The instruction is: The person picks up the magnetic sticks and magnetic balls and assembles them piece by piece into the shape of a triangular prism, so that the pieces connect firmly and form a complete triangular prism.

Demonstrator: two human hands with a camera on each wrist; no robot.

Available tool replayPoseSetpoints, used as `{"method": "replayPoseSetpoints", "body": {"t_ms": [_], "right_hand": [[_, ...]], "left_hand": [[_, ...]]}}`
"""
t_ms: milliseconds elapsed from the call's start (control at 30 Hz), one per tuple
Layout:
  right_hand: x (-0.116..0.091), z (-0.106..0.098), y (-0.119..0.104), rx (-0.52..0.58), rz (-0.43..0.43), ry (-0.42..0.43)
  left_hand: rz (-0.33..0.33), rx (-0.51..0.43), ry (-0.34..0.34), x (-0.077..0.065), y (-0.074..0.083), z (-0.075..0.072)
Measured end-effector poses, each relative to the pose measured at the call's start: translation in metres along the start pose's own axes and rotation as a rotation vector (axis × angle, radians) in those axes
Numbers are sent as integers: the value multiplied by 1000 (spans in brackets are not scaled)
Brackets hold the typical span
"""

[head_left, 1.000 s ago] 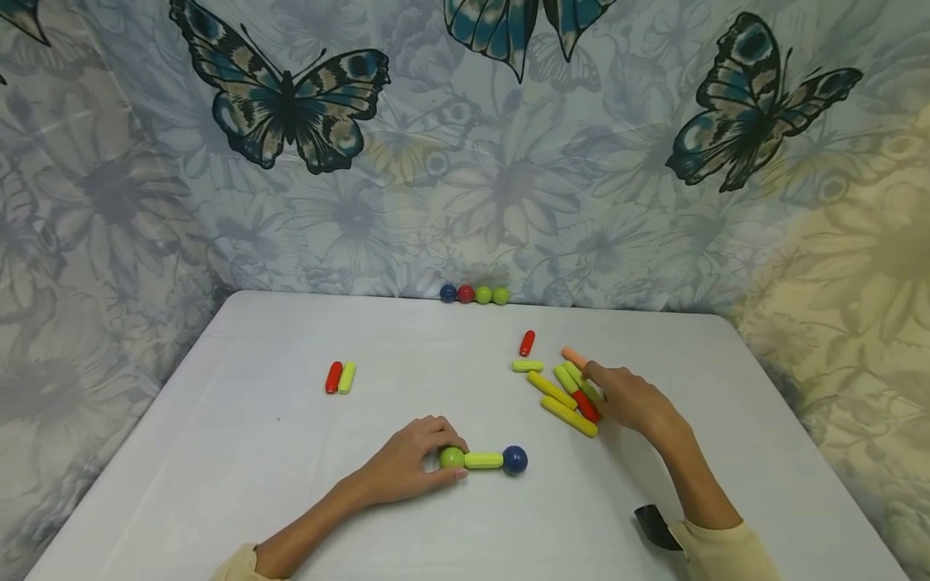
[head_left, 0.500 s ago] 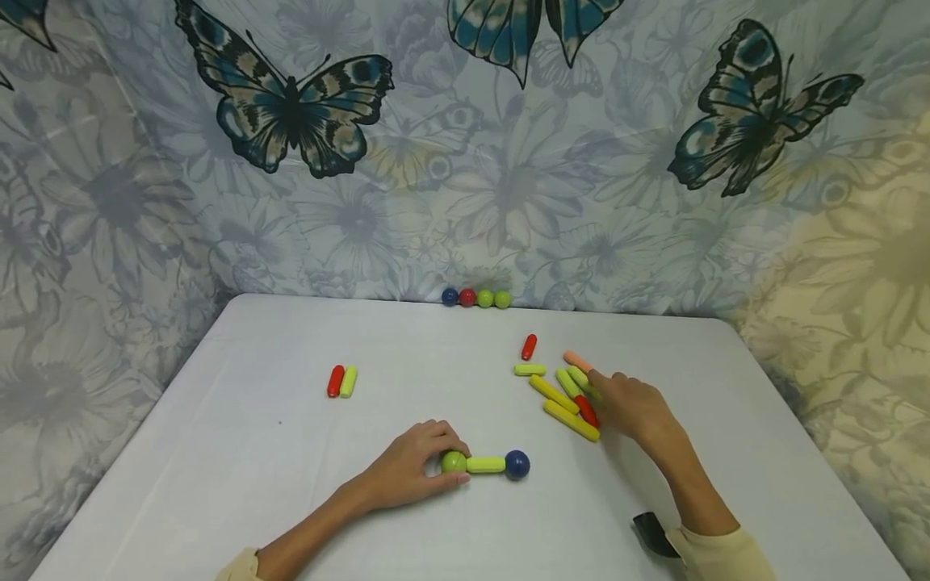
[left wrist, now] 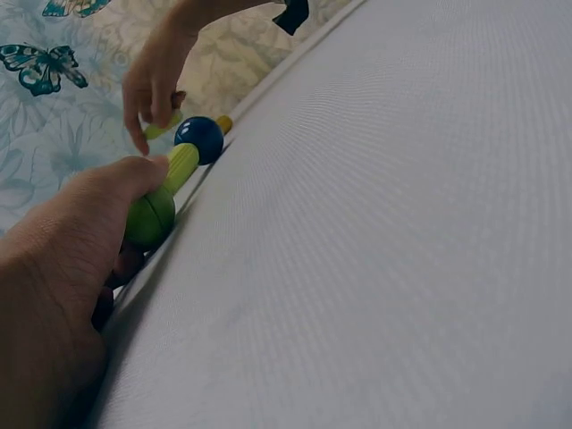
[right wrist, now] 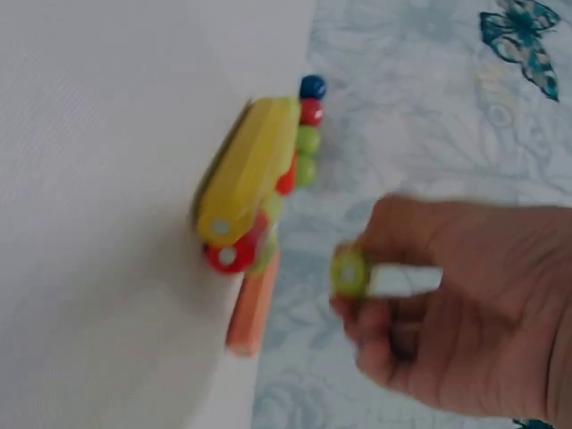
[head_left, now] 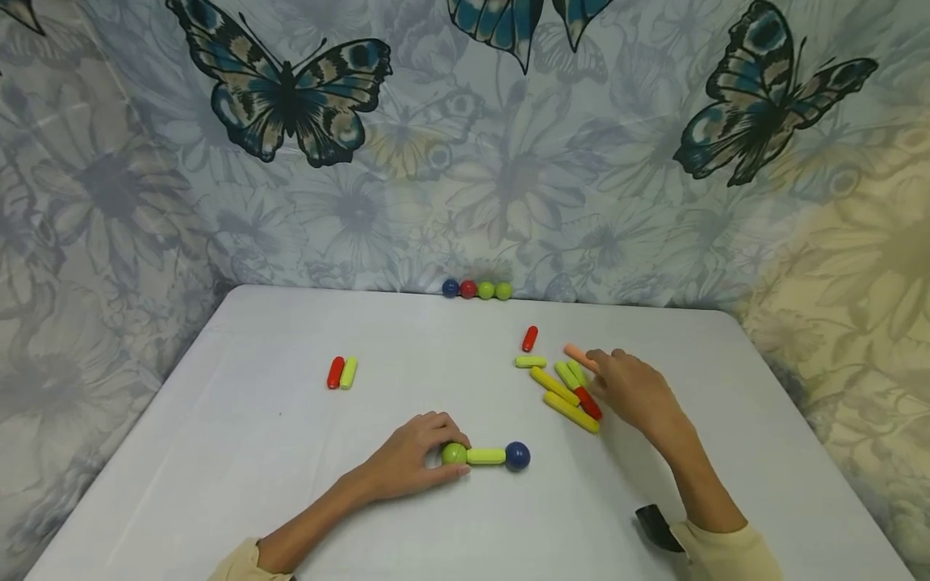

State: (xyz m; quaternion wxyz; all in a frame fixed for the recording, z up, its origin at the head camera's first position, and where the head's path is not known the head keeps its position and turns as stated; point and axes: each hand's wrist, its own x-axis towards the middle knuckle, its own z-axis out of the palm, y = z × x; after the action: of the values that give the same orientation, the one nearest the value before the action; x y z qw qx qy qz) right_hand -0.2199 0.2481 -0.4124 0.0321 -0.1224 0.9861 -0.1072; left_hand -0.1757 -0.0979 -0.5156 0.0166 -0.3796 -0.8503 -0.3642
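Observation:
My left hand (head_left: 417,458) grips a green ball (head_left: 454,454) at one end of a joined piece on the table. A light green stick (head_left: 486,457) links that ball to a dark blue ball (head_left: 517,457). In the left wrist view the thumb lies along the green ball and the start of the stick. Over the right-hand pile, my right hand (head_left: 634,394) pinches a yellow-green stick (right wrist: 349,273), seen end-on in the right wrist view. Close by its fingertips lies a peach stick (head_left: 581,357). Two yellow sticks (head_left: 571,412) and a red stick (head_left: 588,403) lie beside the hand.
Against the patterned backdrop, several balls (head_left: 468,290) stand in a row at the table's far edge. A red and a green stick (head_left: 349,373) lie at the left. Another short red stick (head_left: 530,338) and a green stick (head_left: 530,361) lie behind the yellow ones.
My right hand has risen slightly from the pile with the yellow-green stick, and more of the peach stick shows. The left hand keeps its hold on the green ball.

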Motion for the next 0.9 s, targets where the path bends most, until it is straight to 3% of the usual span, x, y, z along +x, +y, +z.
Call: {"method": "replayPoseSetpoints", "body": {"t_ms": [167, 267, 367, 633, 900], "right_hand": [[5, 3, -21, 367, -103, -1], [6, 14, -38, 476, -160, -20], [6, 27, -51, 561, -183, -91], [8, 47, -61, 532, -169, -276], [9, 45, -59, 509, -191, -316]], "left_hand": [[-5, 10, -5, 1, -1, -1], [-10, 17, -1, 1, -2, -1], [-14, 12, -5, 1, -3, 0], [-17, 9, -15, 1, -2, -1], [-30, -1, -18, 1, -1, -2]]}}
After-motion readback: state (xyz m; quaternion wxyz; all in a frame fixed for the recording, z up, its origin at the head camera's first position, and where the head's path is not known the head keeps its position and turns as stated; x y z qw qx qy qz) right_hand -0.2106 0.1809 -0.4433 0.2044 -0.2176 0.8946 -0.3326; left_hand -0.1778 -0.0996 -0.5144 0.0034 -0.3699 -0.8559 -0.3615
